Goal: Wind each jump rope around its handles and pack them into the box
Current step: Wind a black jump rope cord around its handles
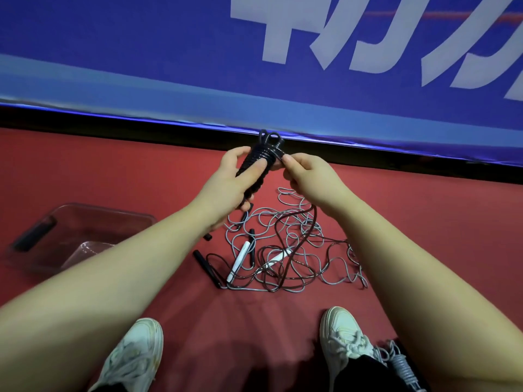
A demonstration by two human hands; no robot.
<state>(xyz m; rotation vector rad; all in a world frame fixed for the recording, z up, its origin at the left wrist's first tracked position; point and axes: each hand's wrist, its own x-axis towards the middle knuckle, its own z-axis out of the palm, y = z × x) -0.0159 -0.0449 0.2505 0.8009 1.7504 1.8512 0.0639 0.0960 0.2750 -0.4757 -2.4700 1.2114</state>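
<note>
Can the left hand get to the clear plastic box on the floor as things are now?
Probably yes: the clear plastic box lies open on its side of the red floor, nothing between. But the left hand grips the black wound jump rope, whose loose tail the right hand pinches.

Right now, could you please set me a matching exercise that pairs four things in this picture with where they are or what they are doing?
Things:
1. left hand
2. right hand
3. clear box
4. wound grey rope

States:
A. lies beside the right shoe
B. pinches the loose dark cord
C. grips the black wound bundle
D. sits on the red floor at the left

Pairs: 1-C; 2-B; 3-D; 4-A
</note>
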